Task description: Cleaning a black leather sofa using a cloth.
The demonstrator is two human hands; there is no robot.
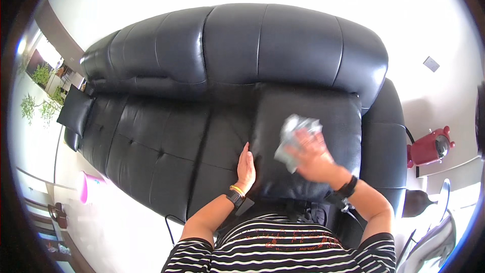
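A black leather sofa [166,129] spans the view before me. A square black leather cushion [333,121] lies on its right seat, against the backrest [299,41]. On the cushion's face, my right hand [312,155] presses a crumpled whitish-grey cloth [293,129]; both are blurred. My left hand [247,168] is upright on edge at the cushion's left side, fingers together and straight, with nothing seen in it. Whether it touches the cushion is unclear.
Another black cushion [75,110] leans at the sofa's far left end. A pink bin [89,187] is on the floor at left. A red bear-shaped object [430,148] stands beyond the right armrest [384,140]. A black cable [168,227] hangs near the sofa's front edge.
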